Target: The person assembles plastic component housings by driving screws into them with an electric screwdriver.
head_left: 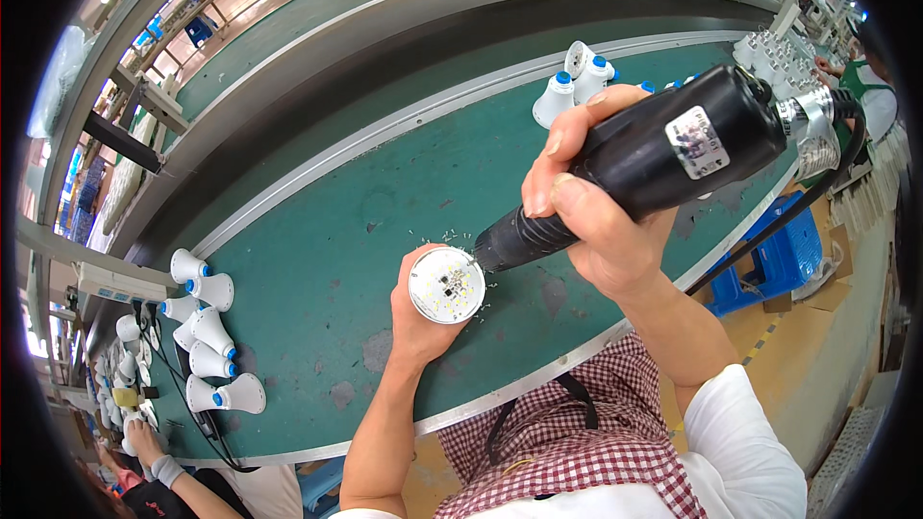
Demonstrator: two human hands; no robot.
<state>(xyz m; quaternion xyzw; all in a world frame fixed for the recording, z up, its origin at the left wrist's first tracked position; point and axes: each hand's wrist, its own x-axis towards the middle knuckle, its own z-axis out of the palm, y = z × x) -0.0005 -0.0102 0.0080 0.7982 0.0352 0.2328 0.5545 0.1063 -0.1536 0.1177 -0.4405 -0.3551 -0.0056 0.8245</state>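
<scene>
My left hand (pixel 415 322) grips a white bulb housing (pixel 447 285) from below, its round LED board facing up at me. My right hand (pixel 596 207) is wrapped around a black electric screwdriver (pixel 663 149), held slanted with its tip touching the upper right edge of the LED board. A black cable (pixel 769 231) runs from the tool's rear end down past the bench edge. Tiny screws lie scattered on the green bench (pixel 327 259) around the housing.
Several white bulb housings with blue caps (pixel 207 327) lie at the bench's left end, more (pixel 575 82) stand behind the tool. Another person's hand (pixel 149 447) rests at lower left; a further person sits at the far right. A blue crate (pixel 774 259) is on the floor.
</scene>
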